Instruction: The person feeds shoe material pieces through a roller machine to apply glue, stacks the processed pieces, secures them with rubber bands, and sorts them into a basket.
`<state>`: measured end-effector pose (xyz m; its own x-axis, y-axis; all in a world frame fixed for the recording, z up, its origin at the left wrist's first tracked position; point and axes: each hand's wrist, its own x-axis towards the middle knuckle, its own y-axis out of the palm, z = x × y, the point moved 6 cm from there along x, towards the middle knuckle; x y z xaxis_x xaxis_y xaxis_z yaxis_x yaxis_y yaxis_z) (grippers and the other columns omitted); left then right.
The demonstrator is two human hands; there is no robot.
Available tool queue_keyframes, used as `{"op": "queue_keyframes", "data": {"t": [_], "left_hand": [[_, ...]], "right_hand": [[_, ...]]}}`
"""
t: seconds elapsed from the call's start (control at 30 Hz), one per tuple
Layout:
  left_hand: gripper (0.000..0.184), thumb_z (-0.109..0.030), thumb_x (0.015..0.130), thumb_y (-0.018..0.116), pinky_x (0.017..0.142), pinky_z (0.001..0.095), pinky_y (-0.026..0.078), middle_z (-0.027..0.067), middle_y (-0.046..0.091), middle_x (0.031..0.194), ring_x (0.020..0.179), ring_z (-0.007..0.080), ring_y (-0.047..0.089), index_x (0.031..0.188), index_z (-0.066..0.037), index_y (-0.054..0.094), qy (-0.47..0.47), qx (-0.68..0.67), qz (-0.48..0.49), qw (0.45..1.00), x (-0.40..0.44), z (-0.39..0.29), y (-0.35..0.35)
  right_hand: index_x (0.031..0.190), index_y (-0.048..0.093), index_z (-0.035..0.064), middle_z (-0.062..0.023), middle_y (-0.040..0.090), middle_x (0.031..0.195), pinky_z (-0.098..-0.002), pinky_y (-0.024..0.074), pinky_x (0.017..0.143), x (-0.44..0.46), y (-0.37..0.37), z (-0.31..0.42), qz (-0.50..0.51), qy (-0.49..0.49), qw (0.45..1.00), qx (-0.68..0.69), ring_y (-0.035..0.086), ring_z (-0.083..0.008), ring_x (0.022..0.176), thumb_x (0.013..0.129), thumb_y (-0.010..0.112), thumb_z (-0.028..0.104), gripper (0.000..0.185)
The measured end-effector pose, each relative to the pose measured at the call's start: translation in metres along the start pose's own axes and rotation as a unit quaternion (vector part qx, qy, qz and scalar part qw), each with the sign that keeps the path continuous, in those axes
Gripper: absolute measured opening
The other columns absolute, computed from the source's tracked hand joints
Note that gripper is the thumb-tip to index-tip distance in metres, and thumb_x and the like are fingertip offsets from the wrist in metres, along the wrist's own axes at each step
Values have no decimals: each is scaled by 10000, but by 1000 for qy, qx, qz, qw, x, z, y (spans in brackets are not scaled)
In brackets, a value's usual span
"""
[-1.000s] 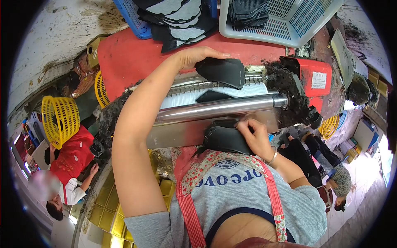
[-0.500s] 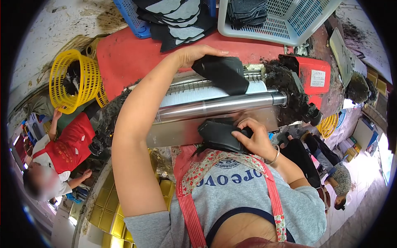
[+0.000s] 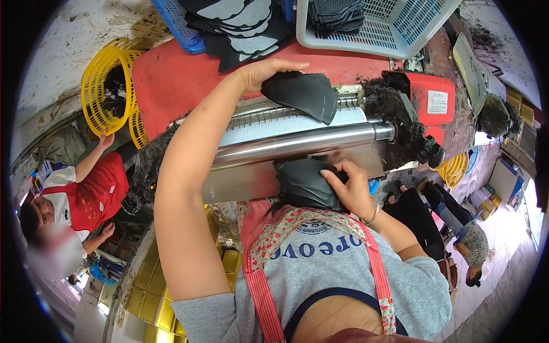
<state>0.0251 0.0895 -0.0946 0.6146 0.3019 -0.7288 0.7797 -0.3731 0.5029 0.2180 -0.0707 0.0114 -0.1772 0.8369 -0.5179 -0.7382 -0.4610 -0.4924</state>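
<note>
My left hand [image 3: 269, 74] reaches over the machine and grips black, leather-like cut pieces [image 3: 303, 96] at their upper left edge; its lower fingers are hidden. The pieces hang above the white ribbed roller [image 3: 297, 127] and its row of metal prongs. My right hand [image 3: 350, 191] is closed on a stack of black cut pieces [image 3: 309, 183], thumb on top and fingers round the far edge. This stack rests at the metal plate [image 3: 240, 183], close to the apron. Between the two hands runs a shiny metal roller [image 3: 297, 143].
The red machine top [image 3: 189, 74] carries a blue basket [image 3: 178, 28] of cut pieces and a pale basket [image 3: 420, 40] with a dark stack. Dark lint coats the machine's right end [image 3: 394, 108]. At left, a person in a red apron [image 3: 103, 186] touches a yellow basket [image 3: 108, 86]. Others sit at right.
The pieces in my left hand have lifted away from the metal roller and turned slightly. My right hand stays at its stack. The co-worker's yellow basket has shifted right and up.
</note>
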Motion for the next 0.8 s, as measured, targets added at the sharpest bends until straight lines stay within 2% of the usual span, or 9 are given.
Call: {"op": "queue_keyframes", "data": {"t": [0.07, 0.17, 0.2, 0.3, 0.5, 0.6, 0.7, 0.8], "left_hand": [[460, -429, 865, 572, 788, 251, 500, 76, 655, 1002, 873, 118, 634, 1087, -31, 631, 1, 6, 0, 1000, -2, -2, 2], [459, -423, 868, 569, 793, 250, 498, 77, 652, 1016, 883, 115, 632, 1103, -33, 623, 3, 11, -2, 1000, -5, -3, 5], [457, -418, 867, 572, 797, 250, 496, 78, 649, 1025, 888, 114, 629, 1109, -33, 621, 4, 12, -2, 1000, -6, -3, 4], [462, -416, 854, 590, 813, 248, 482, 76, 638, 1055, 909, 115, 618, 1121, -41, 617, 21, 19, -10, 1000, -5, -4, 4], [478, -425, 807, 647, 831, 240, 458, 61, 628, 1065, 929, 117, 604, 1112, -58, 625, 4, 44, -31, 999, -12, -5, 8], [477, -418, 800, 658, 834, 242, 456, 60, 630, 1060, 934, 113, 600, 1113, -58, 626, 3, 51, -35, 998, -13, -5, 10], [478, -414, 799, 659, 840, 251, 454, 61, 627, 1070, 945, 115, 594, 1117, -58, 625, 5, 52, -31, 998, -10, -3, 7], [477, -408, 799, 659, 843, 256, 455, 58, 625, 1080, 948, 119, 591, 1120, -57, 623, 20, 60, -41, 997, -8, 1, 5]], "right_hand": [[808, 576, 3, -141, 599, 740, -356, 459, 599, -2, 2, -12, -12, 32, 999, -13, 577, -303, 649, 765, 733, 244, 290], [865, 580, 8, -138, 613, 773, -349, 472, 620, -6, -4, 11, -24, -48, 999, -2, 603, -293, 691, 744, 750, 265, 331], [915, 577, 11, -130, 624, 809, -342, 481, 649, -8, -5, 14, -28, -47, 998, 5, 620, -285, 731, 718, 768, 281, 385], [882, 585, -1, -140, 612, 806, -351, 473, 642, -8, -1, 11, -31, -76, 996, 19, 607, -302, 715, 742, 744, 257, 334], [763, 566, -24, -174, 557, 748, -395, 423, 580, -14, 11, -4, -13, -23, 999, 32, 550, -339, 647, 800, 686, 225, 279], [751, 547, -16, -164, 535, 715, -398, 411, 563, -19, 18, -14, -26, -11, 999, 42, 538, -330, 623, 799, 693, 250, 308], [762, 536, -4, -153, 526, 693, -396, 411, 557, -23, 15, -3, 12, -37, 999, -33, 533, -323, 609, 802, 692, 266, 315], [777, 530, 8, -146, 528, 688, -395, 412, 556, -32, 16, -5, -13, -50, 999, 10, 527, -318, 599, 793, 702, 286, 327]]}}
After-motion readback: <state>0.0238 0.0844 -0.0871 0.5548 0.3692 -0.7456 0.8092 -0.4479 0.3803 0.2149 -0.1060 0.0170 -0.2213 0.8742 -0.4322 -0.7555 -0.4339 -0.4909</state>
